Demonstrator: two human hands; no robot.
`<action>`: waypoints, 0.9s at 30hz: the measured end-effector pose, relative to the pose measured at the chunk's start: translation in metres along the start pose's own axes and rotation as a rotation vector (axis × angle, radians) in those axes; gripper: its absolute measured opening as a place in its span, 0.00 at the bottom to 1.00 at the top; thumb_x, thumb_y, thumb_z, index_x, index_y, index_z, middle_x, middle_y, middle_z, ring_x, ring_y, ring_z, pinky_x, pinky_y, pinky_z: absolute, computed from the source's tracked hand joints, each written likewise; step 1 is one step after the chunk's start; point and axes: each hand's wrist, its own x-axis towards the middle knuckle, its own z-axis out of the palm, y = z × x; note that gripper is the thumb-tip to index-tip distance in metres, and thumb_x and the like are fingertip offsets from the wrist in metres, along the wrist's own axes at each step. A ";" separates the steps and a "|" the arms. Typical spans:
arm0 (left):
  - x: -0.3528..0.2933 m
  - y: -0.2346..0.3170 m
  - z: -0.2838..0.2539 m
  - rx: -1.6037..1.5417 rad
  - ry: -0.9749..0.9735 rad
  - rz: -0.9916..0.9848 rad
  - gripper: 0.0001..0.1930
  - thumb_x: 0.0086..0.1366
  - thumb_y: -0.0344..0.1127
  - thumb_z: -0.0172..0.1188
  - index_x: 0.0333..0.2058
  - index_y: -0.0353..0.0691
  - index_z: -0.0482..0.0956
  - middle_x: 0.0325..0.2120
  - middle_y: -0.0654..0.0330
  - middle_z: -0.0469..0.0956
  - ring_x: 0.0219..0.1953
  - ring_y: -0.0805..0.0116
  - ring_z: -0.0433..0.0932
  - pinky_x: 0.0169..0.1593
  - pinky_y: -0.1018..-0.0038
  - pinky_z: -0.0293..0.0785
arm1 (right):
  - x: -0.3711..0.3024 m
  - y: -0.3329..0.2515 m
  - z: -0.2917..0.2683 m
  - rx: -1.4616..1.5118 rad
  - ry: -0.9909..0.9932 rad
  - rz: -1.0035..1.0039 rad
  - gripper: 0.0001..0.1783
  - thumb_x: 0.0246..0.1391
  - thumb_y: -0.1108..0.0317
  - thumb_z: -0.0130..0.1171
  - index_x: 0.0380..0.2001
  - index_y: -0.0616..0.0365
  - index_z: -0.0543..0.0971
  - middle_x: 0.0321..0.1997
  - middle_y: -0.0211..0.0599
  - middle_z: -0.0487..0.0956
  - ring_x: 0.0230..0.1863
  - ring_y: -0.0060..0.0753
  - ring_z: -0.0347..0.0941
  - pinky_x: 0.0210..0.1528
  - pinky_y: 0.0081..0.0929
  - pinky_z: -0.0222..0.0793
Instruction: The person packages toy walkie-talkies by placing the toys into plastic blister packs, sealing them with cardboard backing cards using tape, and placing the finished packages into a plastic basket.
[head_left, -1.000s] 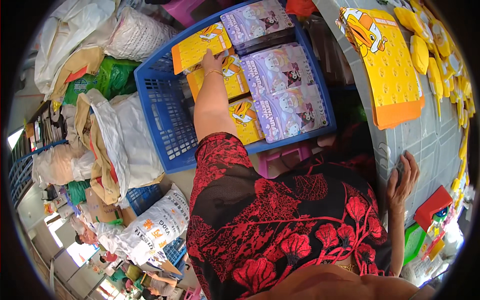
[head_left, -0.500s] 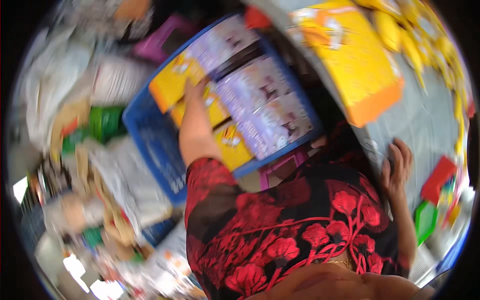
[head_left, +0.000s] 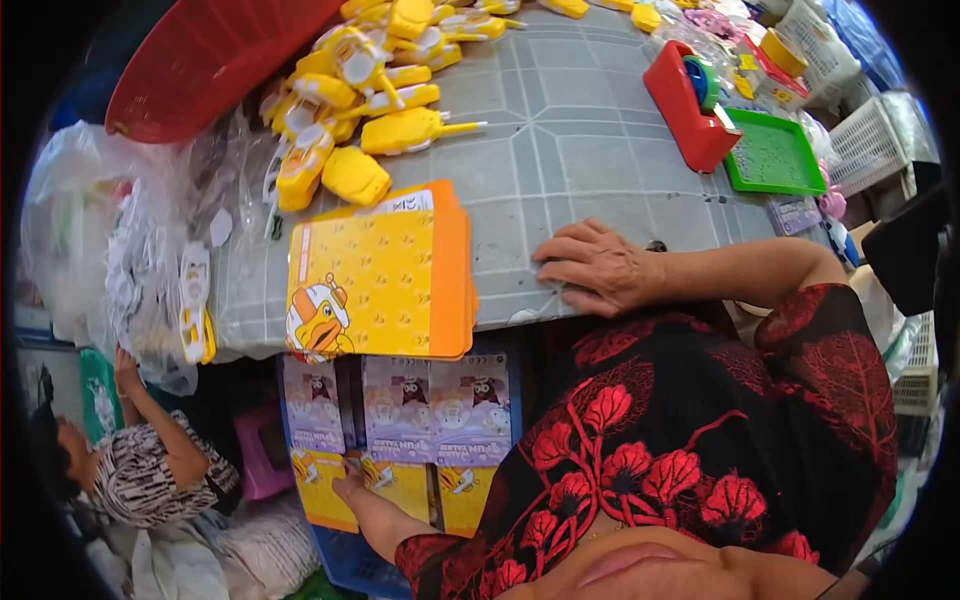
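My left hand [head_left: 350, 480] reaches down into a blue crate [head_left: 365, 568] below the table edge. Its fingers close on the edge of a yellow box [head_left: 322, 488], though the fingertips are partly hidden. More yellow boxes [head_left: 463, 500] lie beside it in a row, and purple boxes [head_left: 395, 425] fill the row nearer the table. My right hand [head_left: 590, 265] rests on the grey table cover [head_left: 520, 210], palm down, fingers spread, holding nothing. Left of it, a stack of flat yellow cartons with orange sides [head_left: 375, 280] lies at the table's edge.
Yellow plastic toys with antennas [head_left: 400, 130] are heaped beside a red basket [head_left: 200, 70]. A red tape dispenser [head_left: 690, 110] and green tray [head_left: 775, 150] stand at the right. Clear bags of white parts [head_left: 130, 260] hang at the left; another person [head_left: 150, 460] works beyond them.
My view has swung so the table now fills the upper part and the crate sits lower left. My left hand stays at the yellow boxes; my right hand still lies on the table.
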 end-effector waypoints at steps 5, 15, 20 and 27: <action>-0.005 -0.006 0.020 0.108 0.046 0.192 0.25 0.56 0.48 0.59 0.39 0.27 0.78 0.39 0.43 0.79 0.41 0.46 0.77 0.45 0.62 0.74 | 0.003 -0.001 -0.006 -0.040 0.005 0.005 0.21 0.41 0.65 0.60 0.42 0.54 0.71 0.49 0.38 0.68 0.52 0.41 0.64 0.51 0.38 0.58; -0.064 0.059 0.013 -1.595 -0.247 -0.710 0.18 0.64 0.44 0.49 0.43 0.34 0.71 0.34 0.51 0.74 0.32 0.60 0.75 0.36 0.67 0.75 | 0.016 0.012 -0.023 0.044 -0.031 -0.030 0.21 0.44 0.65 0.58 0.45 0.54 0.71 0.52 0.39 0.67 0.53 0.40 0.64 0.50 0.38 0.59; -0.173 0.210 -0.058 -1.257 -0.038 -0.524 0.16 0.64 0.42 0.54 0.45 0.37 0.71 0.28 0.54 0.74 0.23 0.67 0.71 0.25 0.73 0.70 | 0.013 0.045 -0.082 0.245 -0.009 -0.013 0.17 0.48 0.66 0.55 0.44 0.55 0.72 0.46 0.42 0.71 0.48 0.45 0.69 0.48 0.42 0.64; -0.290 0.366 -0.132 -0.777 0.141 0.235 0.14 0.64 0.30 0.53 0.47 0.30 0.71 0.32 0.55 0.75 0.29 0.70 0.72 0.31 0.75 0.71 | -0.033 0.145 -0.220 0.123 0.271 0.350 0.14 0.52 0.68 0.55 0.44 0.54 0.75 0.36 0.40 0.79 0.39 0.35 0.76 0.40 0.27 0.71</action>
